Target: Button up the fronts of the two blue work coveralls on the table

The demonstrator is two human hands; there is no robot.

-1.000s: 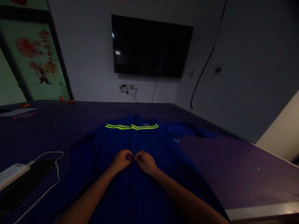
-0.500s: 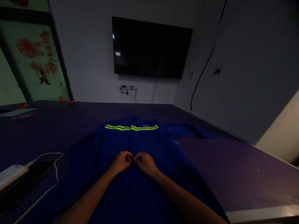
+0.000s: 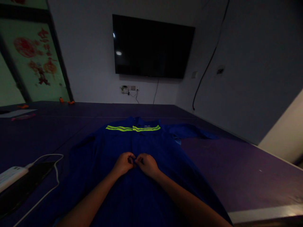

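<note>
A blue work shirt (image 3: 151,145) with a yellow-green reflective stripe (image 3: 133,128) across the chest lies flat on a dark purple table (image 3: 236,164), collar away from me. My left hand (image 3: 123,163) and my right hand (image 3: 147,164) meet at the shirt's front opening near the middle. Both hands have their fingers curled and pinched on the fabric edges there. What lies between the fingertips is too dark and small to make out. One sleeve (image 3: 191,131) stretches out to the right.
A white power strip (image 3: 10,177) with a white cable (image 3: 50,171) and a dark flat phone (image 3: 28,183) lie at the left. A black screen (image 3: 152,47) hangs on the far wall. The table's pale front edge (image 3: 265,212) runs at the lower right.
Both hands stay at the same spot on the shirt front with only slight finger movement. The view shifts a little.
</note>
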